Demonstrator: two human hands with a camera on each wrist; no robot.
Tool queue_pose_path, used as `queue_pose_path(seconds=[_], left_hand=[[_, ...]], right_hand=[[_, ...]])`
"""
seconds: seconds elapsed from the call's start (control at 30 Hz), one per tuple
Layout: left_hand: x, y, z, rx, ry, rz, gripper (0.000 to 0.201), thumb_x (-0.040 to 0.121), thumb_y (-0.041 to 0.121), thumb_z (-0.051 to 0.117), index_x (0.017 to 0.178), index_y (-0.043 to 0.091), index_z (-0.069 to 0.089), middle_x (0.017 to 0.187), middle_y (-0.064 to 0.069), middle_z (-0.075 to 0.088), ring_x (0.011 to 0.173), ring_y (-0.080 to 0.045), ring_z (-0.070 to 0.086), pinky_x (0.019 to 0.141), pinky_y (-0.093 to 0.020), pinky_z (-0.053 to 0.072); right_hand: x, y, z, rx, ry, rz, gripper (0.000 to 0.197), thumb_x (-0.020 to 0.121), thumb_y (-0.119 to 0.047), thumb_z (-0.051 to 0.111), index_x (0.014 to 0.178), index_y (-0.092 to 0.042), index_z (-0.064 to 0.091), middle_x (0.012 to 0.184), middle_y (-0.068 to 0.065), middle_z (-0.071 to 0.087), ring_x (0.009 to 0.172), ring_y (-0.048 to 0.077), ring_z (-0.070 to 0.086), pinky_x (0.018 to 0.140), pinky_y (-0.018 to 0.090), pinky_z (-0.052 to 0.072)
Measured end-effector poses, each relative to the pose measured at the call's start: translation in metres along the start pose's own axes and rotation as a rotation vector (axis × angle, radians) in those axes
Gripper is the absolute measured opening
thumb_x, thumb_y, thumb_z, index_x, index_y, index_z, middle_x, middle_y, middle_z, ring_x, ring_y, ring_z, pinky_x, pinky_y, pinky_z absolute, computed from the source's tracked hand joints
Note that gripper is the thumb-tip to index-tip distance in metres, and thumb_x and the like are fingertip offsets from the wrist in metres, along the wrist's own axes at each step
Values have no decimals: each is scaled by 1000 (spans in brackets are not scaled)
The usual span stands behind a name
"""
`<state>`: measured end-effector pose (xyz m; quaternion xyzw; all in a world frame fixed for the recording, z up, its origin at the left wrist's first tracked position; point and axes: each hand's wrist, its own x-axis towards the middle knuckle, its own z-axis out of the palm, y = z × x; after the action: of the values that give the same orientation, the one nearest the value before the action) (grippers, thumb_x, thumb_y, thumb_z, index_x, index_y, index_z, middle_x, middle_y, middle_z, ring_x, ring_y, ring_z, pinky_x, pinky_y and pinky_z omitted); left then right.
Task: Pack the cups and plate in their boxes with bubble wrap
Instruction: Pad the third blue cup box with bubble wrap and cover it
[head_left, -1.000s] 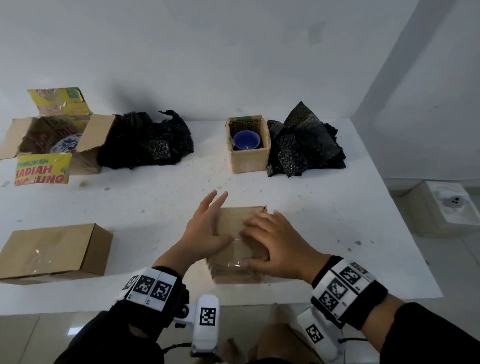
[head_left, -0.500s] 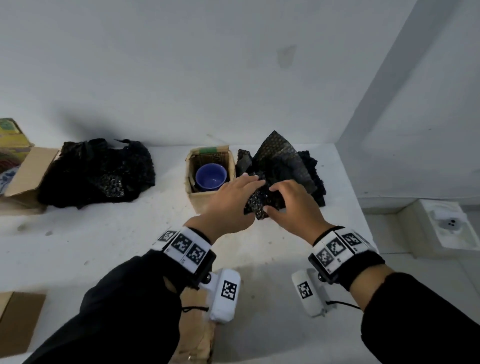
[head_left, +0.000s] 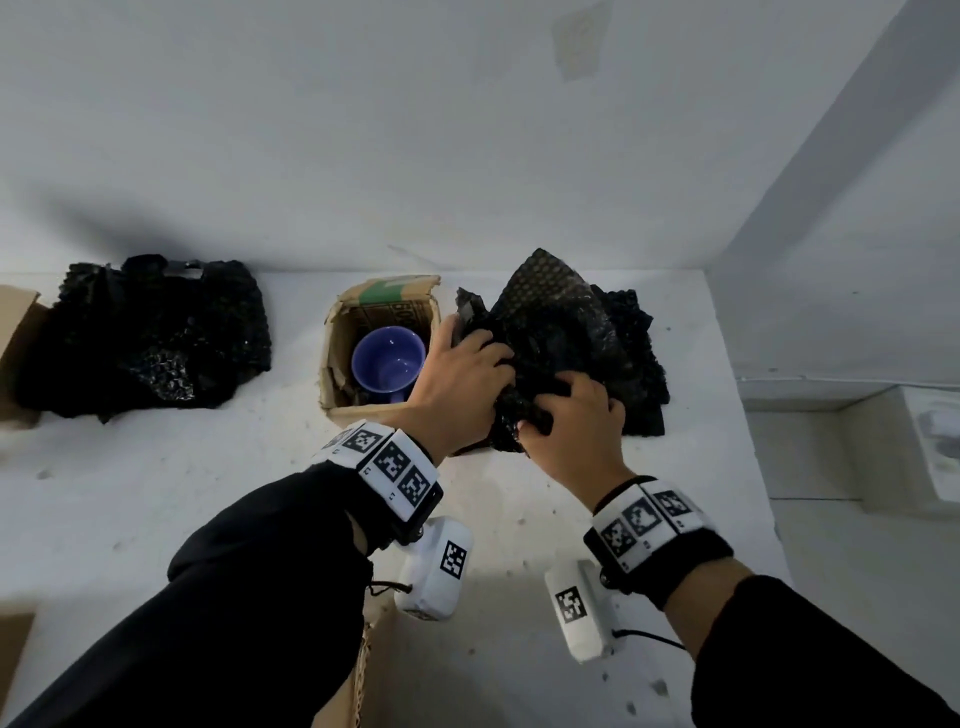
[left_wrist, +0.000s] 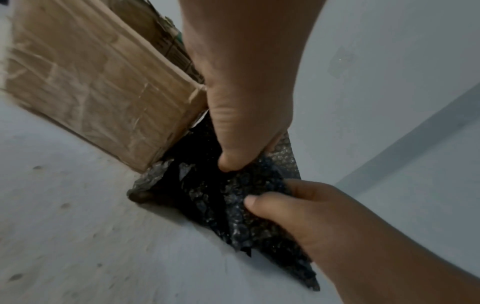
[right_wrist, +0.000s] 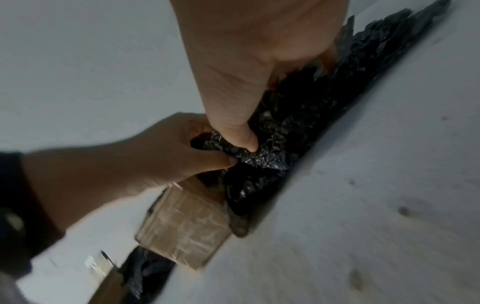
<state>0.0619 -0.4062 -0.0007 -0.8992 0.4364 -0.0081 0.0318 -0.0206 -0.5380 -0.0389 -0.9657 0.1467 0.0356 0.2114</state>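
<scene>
A blue cup (head_left: 387, 364) sits inside a small open cardboard box (head_left: 343, 332) at the back of the white table. Right beside the box lies a crumpled heap of black bubble wrap (head_left: 566, 332). My left hand (head_left: 467, 374) grips the near left part of that heap, thumb and fingers pinching the wrap (left_wrist: 221, 195) next to the box's corner (left_wrist: 103, 82). My right hand (head_left: 566, 421) holds the heap's near edge, its thumb pressed into the wrap (right_wrist: 267, 148). In the right wrist view the box (right_wrist: 187, 222) shows below both hands.
A second heap of black bubble wrap (head_left: 150, 338) lies at the back left, with a cardboard flap (head_left: 15, 338) at the left edge. Another cardboard box (head_left: 353, 686) sits near me under my left forearm. The table's right edge (head_left: 748, 467) drops to the floor.
Both hands left the taped box near me, reached to the back of the table, and now clutch the black bubble wrap beside the cup's box. My head turned right and forward.
</scene>
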Motion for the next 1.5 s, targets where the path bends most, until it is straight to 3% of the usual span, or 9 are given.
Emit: queue_pose_path(seconds=[0.17,0.23,0.4,0.5,0.63,0.8,1.07,1.3,1.5], left_hand=[[2,-10,-20,-205,220,21,35,72,23,34,81,23,68,77,7,69,92,-21,64,102,-39,16],[3,-17,-34,-288,251,-6,32,72,17,41,87,25,68,78,6,68,86,-20,63,101,-37,20],[-6,-35,-66,-745,354,-110,32,75,1,52,94,20,70,84,10,70,80,-12,65,77,-28,51],[-13,-54,-84,-945,423,-219,35,79,-6,56,91,25,68,81,19,65,78,3,63,72,-12,50],[-26,-86,-103,-1229,505,-377,32,82,-3,65,91,27,57,81,4,66,64,-5,66,57,-22,56],[-48,-127,-101,-1492,450,-564,33,85,1,65,102,20,45,90,-10,62,71,-18,66,58,-29,59],[-69,-136,-39,-1301,415,-715,34,90,21,61,120,25,46,113,7,58,102,-11,57,86,-27,48],[-95,-110,4,-1468,315,-666,36,102,24,35,136,26,45,139,11,46,128,-3,41,109,-24,31],[-101,-107,8,-1534,298,-575,43,104,28,22,145,21,33,147,15,33,130,9,28,90,9,22]], right_hand=[[7,-1,-36,200,89,1,14,79,-30,65,85,-17,68,145,-1,37,140,21,22,114,55,-1],[9,-6,-51,262,167,-63,10,78,-25,66,81,-16,66,140,0,44,135,20,34,114,55,8],[12,-39,-88,614,247,-174,16,81,-11,66,95,-16,60,107,-4,57,104,11,54,87,3,35],[18,-64,-101,665,362,-336,48,82,-6,65,122,-26,47,120,-11,52,106,-1,50,90,10,41],[32,-101,-106,423,527,-618,59,86,-7,57,139,-26,38,123,4,49,85,23,57,69,23,54],[50,-138,-88,38,292,-714,75,77,-32,72,142,-21,37,117,11,47,83,23,58,62,34,54],[79,-148,-37,-165,346,-612,20,65,-1,73,84,-1,67,86,13,56,63,30,56,42,27,43],[79,-153,-4,-253,340,-544,27,53,11,72,71,-5,62,70,9,55,55,27,53,42,21,30],[79,-167,15,-362,178,-461,16,62,8,70,67,-2,58,78,16,55,65,32,56,43,26,31]])
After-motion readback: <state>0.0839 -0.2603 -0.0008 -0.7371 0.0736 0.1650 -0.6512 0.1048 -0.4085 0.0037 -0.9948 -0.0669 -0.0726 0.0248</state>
